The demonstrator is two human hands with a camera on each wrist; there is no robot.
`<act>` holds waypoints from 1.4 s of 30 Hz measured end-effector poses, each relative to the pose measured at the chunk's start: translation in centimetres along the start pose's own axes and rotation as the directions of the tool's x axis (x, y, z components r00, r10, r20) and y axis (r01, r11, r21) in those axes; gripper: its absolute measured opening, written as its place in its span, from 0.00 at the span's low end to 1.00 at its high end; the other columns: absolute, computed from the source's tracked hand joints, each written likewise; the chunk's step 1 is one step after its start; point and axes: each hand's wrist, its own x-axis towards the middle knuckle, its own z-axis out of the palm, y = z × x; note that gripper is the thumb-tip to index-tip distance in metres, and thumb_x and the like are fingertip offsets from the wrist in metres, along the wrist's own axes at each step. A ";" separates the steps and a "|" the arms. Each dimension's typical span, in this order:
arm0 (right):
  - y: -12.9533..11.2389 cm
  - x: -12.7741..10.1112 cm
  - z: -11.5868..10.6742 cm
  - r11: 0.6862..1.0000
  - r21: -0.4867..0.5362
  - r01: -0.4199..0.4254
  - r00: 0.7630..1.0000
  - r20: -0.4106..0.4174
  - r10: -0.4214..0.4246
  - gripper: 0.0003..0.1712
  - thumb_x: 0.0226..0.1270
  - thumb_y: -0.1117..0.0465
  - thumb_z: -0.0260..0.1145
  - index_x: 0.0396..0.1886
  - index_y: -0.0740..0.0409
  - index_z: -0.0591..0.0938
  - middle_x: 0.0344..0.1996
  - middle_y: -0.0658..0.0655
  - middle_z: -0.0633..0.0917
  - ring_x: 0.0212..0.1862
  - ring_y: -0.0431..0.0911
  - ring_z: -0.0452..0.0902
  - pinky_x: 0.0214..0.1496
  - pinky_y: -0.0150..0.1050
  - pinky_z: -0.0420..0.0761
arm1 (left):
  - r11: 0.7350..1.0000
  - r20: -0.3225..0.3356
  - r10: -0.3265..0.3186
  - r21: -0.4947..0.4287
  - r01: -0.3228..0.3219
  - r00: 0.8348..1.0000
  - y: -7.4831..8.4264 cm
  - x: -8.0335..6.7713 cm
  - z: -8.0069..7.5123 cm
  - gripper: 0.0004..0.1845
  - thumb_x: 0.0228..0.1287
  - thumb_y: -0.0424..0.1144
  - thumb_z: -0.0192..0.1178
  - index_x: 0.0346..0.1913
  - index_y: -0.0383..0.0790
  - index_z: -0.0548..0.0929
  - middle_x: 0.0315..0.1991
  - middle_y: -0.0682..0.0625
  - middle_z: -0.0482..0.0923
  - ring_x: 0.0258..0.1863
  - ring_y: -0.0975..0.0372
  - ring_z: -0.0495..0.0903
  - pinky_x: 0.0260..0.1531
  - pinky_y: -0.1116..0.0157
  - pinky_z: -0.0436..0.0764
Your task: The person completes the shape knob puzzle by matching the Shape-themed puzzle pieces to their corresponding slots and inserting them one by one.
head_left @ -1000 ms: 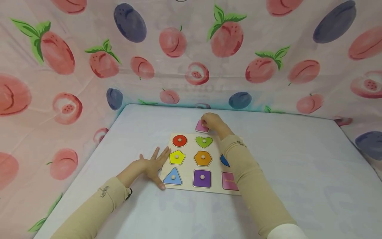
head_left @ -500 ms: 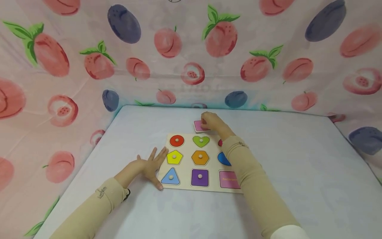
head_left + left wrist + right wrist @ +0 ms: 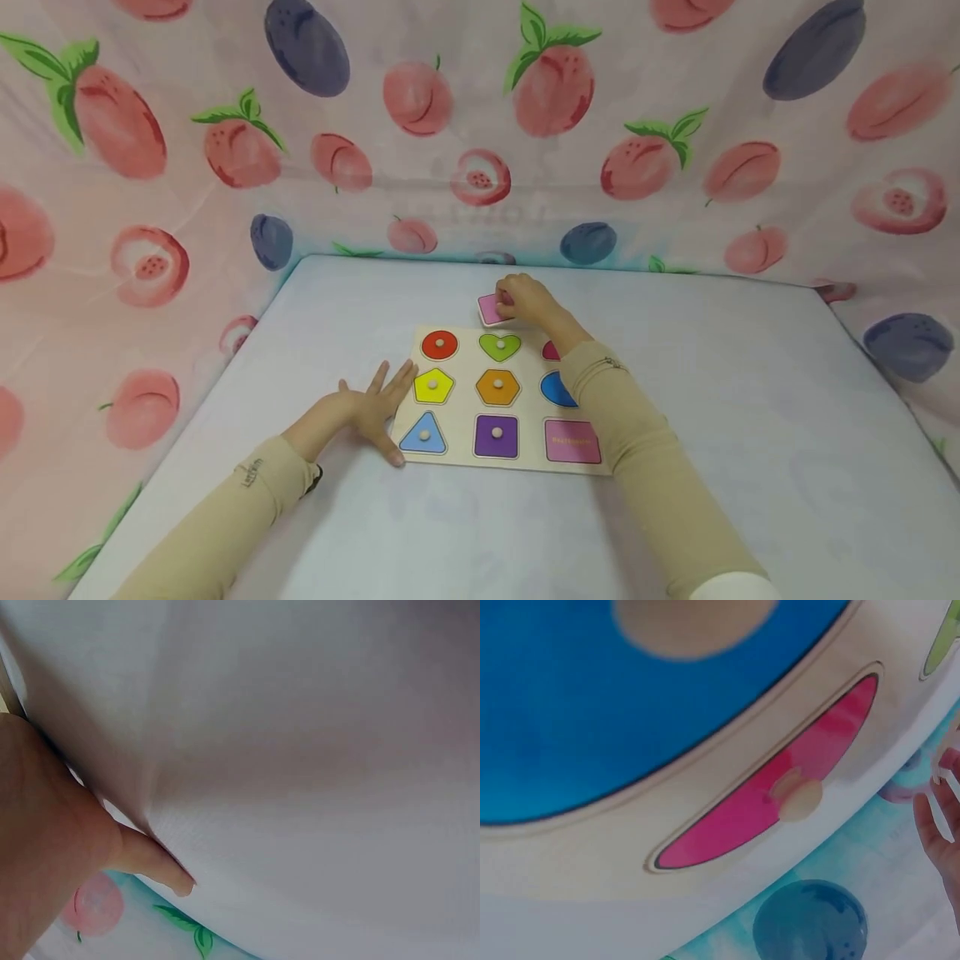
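Observation:
In the head view, a pale puzzle board (image 3: 459,408) lies on the table with several coloured, knobbed shapes set in it. Its lower right recess (image 3: 572,442) shows a pink rectangle with yellow lettering and no knob. Just beyond the far edge, my right hand (image 3: 528,302) pinches a pink rectangle puzzle piece (image 3: 489,310); curled fingers cover its right part. My left hand (image 3: 372,410) lies with spread fingers at the board's left edge, fingertips and thumb touching it. In the right wrist view, part of the right hand (image 3: 946,832) shows at the right border.
A white cloth covers the table (image 3: 480,533). Fruit-printed curtains (image 3: 420,192) stand behind it and at the left. Below the right forearm, the blue piece (image 3: 558,388) and the magenta piece (image 3: 551,351) are partly hidden in the head view.
The pink rectangle piece has turned and shifted slightly left in my right hand's pinch. My left hand keeps its place at the board's edge. The head view has shifted a little.

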 end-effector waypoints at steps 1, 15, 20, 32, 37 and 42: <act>0.1 0.0 -0.1 1.000 -0.009 0.009 1.000 -0.015 -0.009 0.05 0.62 0.60 0.64 0.32 0.58 0.79 0.27 0.54 0.75 0.37 0.50 0.69 0.40 0.41 0.70 | 1.000 -0.005 0.002 0.002 -0.002 1.000 0.1 0.0 -0.2 0.75 0.33 0.62 0.74 0.74 0.48 0.27 0.75 0.51 0.16 0.72 0.46 0.17 0.52 0.23 0.31; 0.0 -1.8 -1.8 0.999 -0.049 -0.009 0.999 0.050 0.011 0.10 0.63 0.56 0.66 0.35 0.60 0.82 0.35 0.58 0.80 0.41 0.52 0.72 0.45 0.44 0.76 | 0.999 -0.001 0.046 -0.022 -0.046 0.999 0.0 0.0 -0.4 0.75 0.34 0.64 0.73 0.74 0.48 0.26 0.74 0.50 0.16 0.72 0.46 0.15 0.52 0.24 0.26; -0.8 -2.3 -2.1 0.996 -0.094 0.002 0.998 0.058 0.004 0.11 0.63 0.56 0.66 0.36 0.60 0.82 0.34 0.57 0.81 0.40 0.50 0.72 0.46 0.43 0.76 | 0.991 -0.054 0.107 -0.070 -0.110 0.993 -0.7 -0.4 -0.1 0.73 0.37 0.61 0.74 0.74 0.48 0.29 0.75 0.50 0.18 0.71 0.45 0.15 0.52 0.25 0.22; -0.8 -4.5 -1.9 0.999 -0.047 0.021 0.999 0.047 -0.019 0.11 0.62 0.56 0.67 0.34 0.60 0.82 0.27 0.56 0.79 0.35 0.48 0.72 0.46 0.41 0.78 | 0.994 -0.055 0.093 -0.050 -0.096 0.994 -1.0 -0.7 0.1 0.72 0.38 0.61 0.72 0.74 0.48 0.29 0.75 0.48 0.19 0.72 0.44 0.17 0.52 0.25 0.23; -0.7 -6.1 -2.1 0.999 0.049 -0.017 0.999 0.043 0.015 0.12 0.63 0.55 0.66 0.36 0.61 0.81 0.31 0.58 0.82 0.37 0.49 0.74 0.48 0.41 0.80 | 0.995 -0.041 0.090 -0.044 -0.092 0.995 -0.9 -0.4 0.5 0.72 0.38 0.62 0.72 0.74 0.48 0.28 0.75 0.48 0.19 0.72 0.44 0.17 0.52 0.25 0.22; -0.8 -7.7 -2.6 0.994 0.099 -0.040 0.999 0.017 0.038 0.13 0.62 0.55 0.66 0.38 0.61 0.81 0.34 0.58 0.82 0.38 0.49 0.75 0.48 0.41 0.81 | 0.996 -0.039 0.092 -0.016 -0.093 0.995 -0.6 0.0 0.4 0.72 0.38 0.64 0.71 0.74 0.50 0.26 0.75 0.50 0.18 0.72 0.45 0.16 0.53 0.26 0.22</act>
